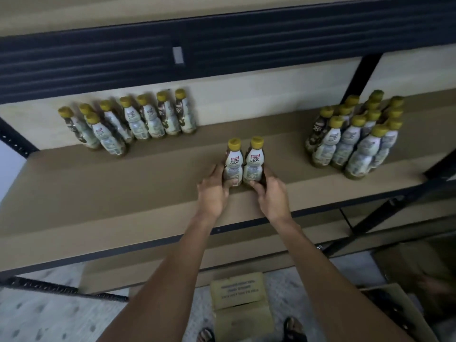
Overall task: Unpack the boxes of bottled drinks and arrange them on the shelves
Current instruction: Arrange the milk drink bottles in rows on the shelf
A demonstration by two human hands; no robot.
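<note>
Past the far-left row of bottles (128,122) on the shelf (98,193), the left hand (213,188) curls round one yellow-capped bottle (233,161), its touching neighbour (254,160) gripped by the right hand (271,193); best slide both back upright, bases flat, short of the right cluster (355,137).

A stockroom: metal shelving (222,233), bottled drinks (138,119), cardboard boxes (237,292).

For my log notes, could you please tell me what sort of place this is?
Probably a stockroom: a dark metal rack with brown board shelves, clusters of identical yellow-capped bottles, and cardboard boxes below.
</note>
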